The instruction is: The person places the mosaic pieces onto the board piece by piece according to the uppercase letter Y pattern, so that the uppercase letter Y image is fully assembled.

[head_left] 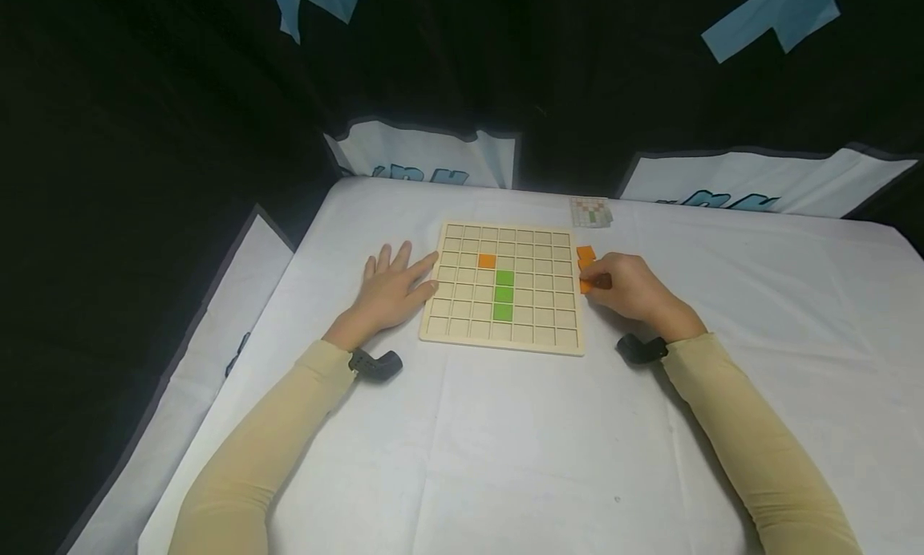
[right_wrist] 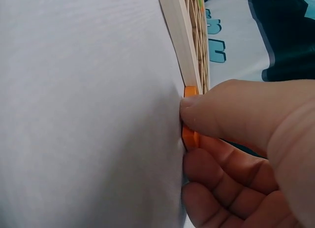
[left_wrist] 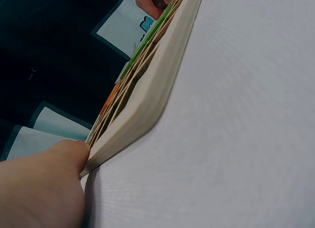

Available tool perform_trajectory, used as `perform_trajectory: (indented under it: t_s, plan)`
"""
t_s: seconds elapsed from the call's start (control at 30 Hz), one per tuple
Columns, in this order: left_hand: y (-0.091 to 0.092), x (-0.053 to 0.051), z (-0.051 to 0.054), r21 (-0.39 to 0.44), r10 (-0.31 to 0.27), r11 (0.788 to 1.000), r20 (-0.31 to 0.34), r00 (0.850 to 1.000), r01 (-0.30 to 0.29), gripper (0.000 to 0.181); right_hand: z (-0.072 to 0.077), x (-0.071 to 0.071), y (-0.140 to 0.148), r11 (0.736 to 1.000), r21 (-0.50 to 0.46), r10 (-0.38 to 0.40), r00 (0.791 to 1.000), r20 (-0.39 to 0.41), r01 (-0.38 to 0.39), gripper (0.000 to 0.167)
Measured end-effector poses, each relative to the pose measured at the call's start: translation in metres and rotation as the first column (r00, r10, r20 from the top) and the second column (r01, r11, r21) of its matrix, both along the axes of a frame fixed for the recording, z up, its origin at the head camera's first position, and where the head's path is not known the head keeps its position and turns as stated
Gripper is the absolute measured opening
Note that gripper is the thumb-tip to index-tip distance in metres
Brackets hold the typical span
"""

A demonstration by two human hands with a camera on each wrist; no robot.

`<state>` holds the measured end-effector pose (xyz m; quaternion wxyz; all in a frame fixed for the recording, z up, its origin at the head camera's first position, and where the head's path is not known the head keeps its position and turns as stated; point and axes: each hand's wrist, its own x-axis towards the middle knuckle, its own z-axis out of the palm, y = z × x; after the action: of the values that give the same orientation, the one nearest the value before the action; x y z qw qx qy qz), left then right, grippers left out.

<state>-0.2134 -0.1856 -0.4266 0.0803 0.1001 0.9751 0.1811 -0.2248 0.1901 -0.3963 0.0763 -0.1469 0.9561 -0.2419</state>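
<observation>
A wooden grid board lies on the white table. Three green tiles sit in one column of its squares, with one orange tile up and left of them. My left hand lies with fingers spread, its thumb and forefinger touching the board's left edge. Just past the right edge, my right hand pinches an orange tile between thumb and fingers, low at the table. Other orange tiles lie beside that edge, partly hidden by the hand.
A small stack of cards printed with a coloured grid lies behind the board's right corner. Black cloth with blue tape hangs behind the table. A dark wrist camera juts from the left wrist, another from the right.
</observation>
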Motion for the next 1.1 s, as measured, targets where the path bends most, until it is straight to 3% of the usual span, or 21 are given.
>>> perform_trajectory:
  t_s: [1.1]
  plan:
    - [0.0013, 0.001, 0.0012, -0.009, -0.013, 1.0, 0.0, 1.0, 0.013, 0.063, 0.0057, 0.0002, 0.0021, 1.0, -0.01, 0.013, 1.0, -0.022, -0.013, 0.032]
